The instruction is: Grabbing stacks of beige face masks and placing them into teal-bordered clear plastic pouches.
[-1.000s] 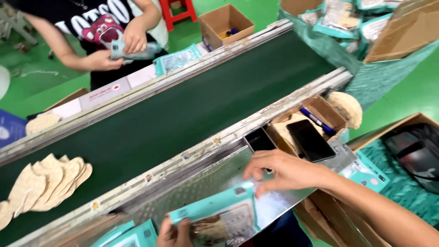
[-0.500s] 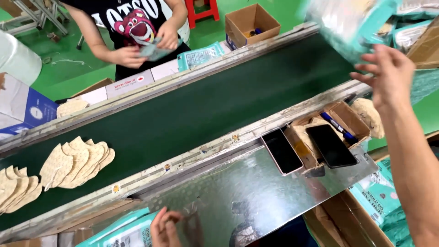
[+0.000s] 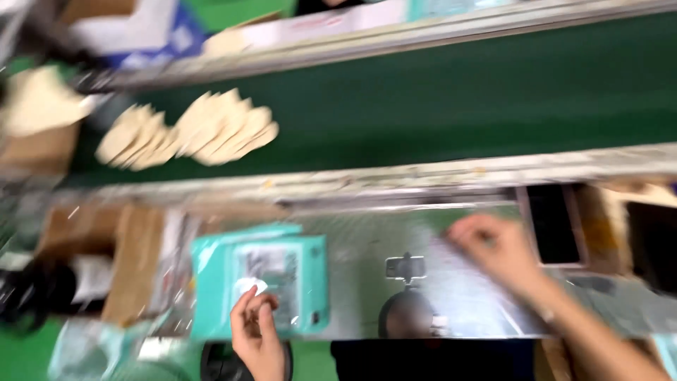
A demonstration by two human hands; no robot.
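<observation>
The picture is motion-blurred. My left hand (image 3: pixel 257 331) is at the near edge of the shiny steel worktop (image 3: pixel 360 243). Its fingertips pinch a small white piece (image 3: pixel 249 286) over a teal package (image 3: pixel 282 271) that lies flat on the steel. My right hand (image 3: pixel 493 248) rests further right on the worktop with curled fingers, on the corner of a pale, clear plastic sheet or bag (image 3: pixel 472 300). The blur hides whether it grips the sheet. A black phone (image 3: pixel 553 222) lies just right of that hand.
A dark green conveyor belt (image 3: pixel 458 92) runs across beyond the worktop and carries a fanned pile of beige insoles (image 3: pixel 204 130). Brown cardboard boxes (image 3: pixel 92 240) stand at the left. A small phone-holder stand (image 3: pixel 405 271) is reflected or standing mid-worktop.
The view has swung left and down. My right hand came down from the upper right to the steel worktop. The teal package now lies flat under my left hand.
</observation>
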